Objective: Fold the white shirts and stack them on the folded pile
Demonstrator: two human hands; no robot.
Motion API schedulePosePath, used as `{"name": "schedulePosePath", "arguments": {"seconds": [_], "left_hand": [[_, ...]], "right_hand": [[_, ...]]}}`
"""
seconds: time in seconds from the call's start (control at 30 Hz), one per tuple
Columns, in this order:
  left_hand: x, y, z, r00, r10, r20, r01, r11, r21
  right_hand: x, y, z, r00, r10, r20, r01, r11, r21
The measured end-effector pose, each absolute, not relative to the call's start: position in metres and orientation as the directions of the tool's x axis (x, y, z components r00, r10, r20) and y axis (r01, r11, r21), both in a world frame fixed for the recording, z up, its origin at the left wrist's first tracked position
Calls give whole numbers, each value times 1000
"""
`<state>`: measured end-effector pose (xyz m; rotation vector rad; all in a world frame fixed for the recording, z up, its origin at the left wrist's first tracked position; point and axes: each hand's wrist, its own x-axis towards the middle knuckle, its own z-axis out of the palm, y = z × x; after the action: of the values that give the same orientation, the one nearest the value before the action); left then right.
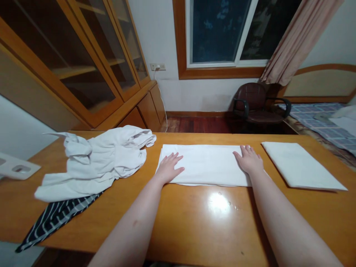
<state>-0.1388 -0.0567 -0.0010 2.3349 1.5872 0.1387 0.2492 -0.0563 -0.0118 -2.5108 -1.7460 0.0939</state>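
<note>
A white cloth [207, 163] lies folded into a long flat rectangle at the middle of the wooden table [194, 222]. My left hand [169, 167] rests flat on its left end, fingers spread. Flat on the right end of the same cloth lies my right hand [249, 159], fingers stretched out. Neither hand holds anything.
A crumpled pile of white garments [100, 159] lies at the left, over a black-and-white striped cloth [55, 217] that hangs at the front edge. A neatly folded white cloth [302, 167] sits at the right. A white object [16, 168] is at the far left. A chair [257, 104] stands behind.
</note>
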Motion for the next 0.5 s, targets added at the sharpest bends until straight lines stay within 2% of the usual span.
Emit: {"name": "schedulePosePath", "arguments": {"seconds": [0.23,0.33,0.43,0.5], "left_hand": [[-123,-69,9,264,963,63,915,-270,301],[-88,-77,23,427,896,119,854,-443,272],[-37,-76,28,637,766,79,720,-629,291],[-5,-70,22,686,727,37,681,-659,319]], "right_hand": [[245,-56,-12,326,945,11,940,-323,-112],[245,-56,-13,325,946,5,940,-323,-110],[246,-56,-12,324,946,4,940,-322,-112],[246,-57,-11,315,949,11,943,-312,-115]]}}
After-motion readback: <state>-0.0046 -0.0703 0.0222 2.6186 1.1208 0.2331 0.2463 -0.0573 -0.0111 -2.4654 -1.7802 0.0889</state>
